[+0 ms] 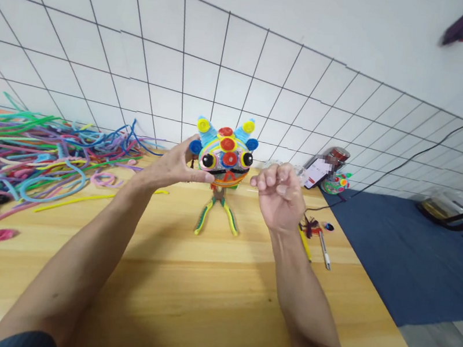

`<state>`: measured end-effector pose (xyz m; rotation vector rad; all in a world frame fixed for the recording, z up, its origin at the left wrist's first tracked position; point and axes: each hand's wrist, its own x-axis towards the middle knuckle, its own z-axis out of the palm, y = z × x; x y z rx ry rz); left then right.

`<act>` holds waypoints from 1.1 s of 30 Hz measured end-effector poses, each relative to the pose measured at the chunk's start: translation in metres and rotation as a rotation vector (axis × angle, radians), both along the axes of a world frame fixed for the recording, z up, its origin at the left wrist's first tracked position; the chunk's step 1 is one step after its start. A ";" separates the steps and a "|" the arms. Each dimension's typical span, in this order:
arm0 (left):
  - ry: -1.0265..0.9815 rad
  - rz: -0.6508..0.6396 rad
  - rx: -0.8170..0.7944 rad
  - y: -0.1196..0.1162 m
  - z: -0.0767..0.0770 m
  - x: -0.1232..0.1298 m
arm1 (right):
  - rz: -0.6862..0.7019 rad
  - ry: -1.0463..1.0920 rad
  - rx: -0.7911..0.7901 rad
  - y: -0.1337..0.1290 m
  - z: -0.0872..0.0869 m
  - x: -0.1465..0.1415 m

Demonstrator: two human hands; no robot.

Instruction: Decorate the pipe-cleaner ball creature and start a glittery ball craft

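My left hand (171, 164) is closed around the left side of a colourful animal head made of pipe cleaners (227, 161). The head has black bulging eyes, blue horns tipped with yellow coils, and red and blue coiled discs; it faces me upright. To its right, slightly apart from it, my right hand (282, 199) is raised with the palm toward me. Its fingers are loosely curled, and nothing shows between them. Just below the head lie pliers (219, 210) with yellow and green handles, spread apart, their jaws partly hidden.
A tangled heap of pipe cleaners (41, 155) covers the table's left side, with a pink coil (3, 234) in front. On the right are a phone (318, 171), another colourful figure (338, 183), a pen (324, 251), a cable, dark blue cloth (411, 260) and a glass pot (449, 211). A tiled wall stands behind.
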<state>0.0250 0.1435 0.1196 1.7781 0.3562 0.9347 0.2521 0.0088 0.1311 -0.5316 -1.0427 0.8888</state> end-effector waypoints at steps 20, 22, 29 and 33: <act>-0.023 -0.001 0.057 0.008 -0.006 -0.004 | 0.023 -0.049 -0.118 0.005 -0.002 0.007; -0.013 0.004 0.078 0.007 -0.005 -0.005 | -0.003 -0.067 -0.122 0.007 -0.003 0.014; 0.147 0.201 0.258 -0.007 0.003 -0.003 | -0.203 -0.310 -0.262 0.022 -0.015 0.064; 0.188 0.223 0.362 -0.018 0.005 0.004 | -0.311 -0.325 -0.236 0.021 -0.011 0.077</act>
